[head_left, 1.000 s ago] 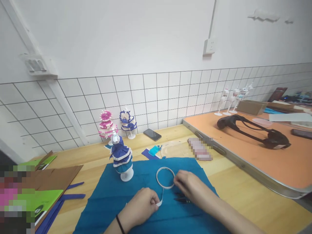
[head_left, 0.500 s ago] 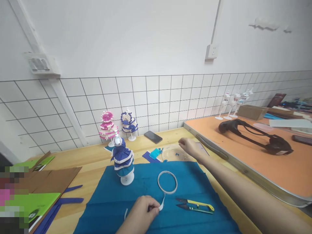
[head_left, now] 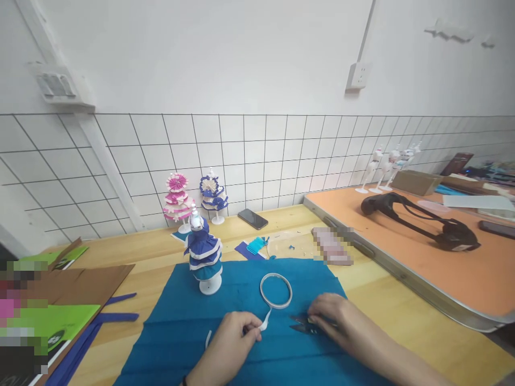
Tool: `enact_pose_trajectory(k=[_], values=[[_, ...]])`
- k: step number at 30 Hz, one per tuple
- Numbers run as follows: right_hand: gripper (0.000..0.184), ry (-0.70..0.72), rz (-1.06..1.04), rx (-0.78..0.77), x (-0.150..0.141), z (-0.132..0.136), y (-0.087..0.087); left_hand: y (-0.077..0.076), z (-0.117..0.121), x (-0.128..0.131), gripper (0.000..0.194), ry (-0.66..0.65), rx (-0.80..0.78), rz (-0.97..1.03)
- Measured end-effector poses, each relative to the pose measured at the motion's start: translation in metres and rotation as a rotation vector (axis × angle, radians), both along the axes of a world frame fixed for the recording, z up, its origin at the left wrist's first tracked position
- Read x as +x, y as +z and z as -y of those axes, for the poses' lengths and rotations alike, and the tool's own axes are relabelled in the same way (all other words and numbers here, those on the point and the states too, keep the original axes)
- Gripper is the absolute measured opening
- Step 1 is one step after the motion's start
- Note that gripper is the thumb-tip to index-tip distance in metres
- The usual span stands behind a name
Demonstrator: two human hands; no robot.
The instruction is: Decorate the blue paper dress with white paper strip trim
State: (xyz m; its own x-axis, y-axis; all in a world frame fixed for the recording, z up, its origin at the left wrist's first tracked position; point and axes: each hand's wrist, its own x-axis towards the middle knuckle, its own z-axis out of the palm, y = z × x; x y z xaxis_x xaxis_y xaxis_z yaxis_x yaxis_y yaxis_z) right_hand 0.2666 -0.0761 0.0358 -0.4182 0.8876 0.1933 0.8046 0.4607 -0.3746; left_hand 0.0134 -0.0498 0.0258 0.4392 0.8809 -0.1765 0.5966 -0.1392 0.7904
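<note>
At lower centre, the left hand (head_left: 235,339) pinches the white tape (head_left: 265,322), probably light and limp, best held near its end. The right hand (head_left: 330,316) curls over the snips (head_left: 304,324), likely stiff; its grip is unclear.

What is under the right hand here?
Scissors: dark blades show past the fingers, over the blue cloth. The right hand covers most of the handles, so its grip is unclear.
</note>
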Motion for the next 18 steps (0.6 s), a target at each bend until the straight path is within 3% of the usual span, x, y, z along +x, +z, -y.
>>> enact_pose_trajectory(k=[3,9,18], values=[[0.022,-0.009,0.119,0.116,-0.004,0.016,-0.015,-0.001,-0.002,0.000,0.025,0.024,-0.024,0.053],[0.032,-0.006,0.193,0.344,0.000,0.017,-0.039,-0.007,-0.003,0.001,0.024,0.019,-0.193,0.260],[0.024,-0.214,-0.019,0.084,0.021,0.014,-0.029,-0.005,-0.003,0.004,0.030,0.131,-0.294,0.367]])
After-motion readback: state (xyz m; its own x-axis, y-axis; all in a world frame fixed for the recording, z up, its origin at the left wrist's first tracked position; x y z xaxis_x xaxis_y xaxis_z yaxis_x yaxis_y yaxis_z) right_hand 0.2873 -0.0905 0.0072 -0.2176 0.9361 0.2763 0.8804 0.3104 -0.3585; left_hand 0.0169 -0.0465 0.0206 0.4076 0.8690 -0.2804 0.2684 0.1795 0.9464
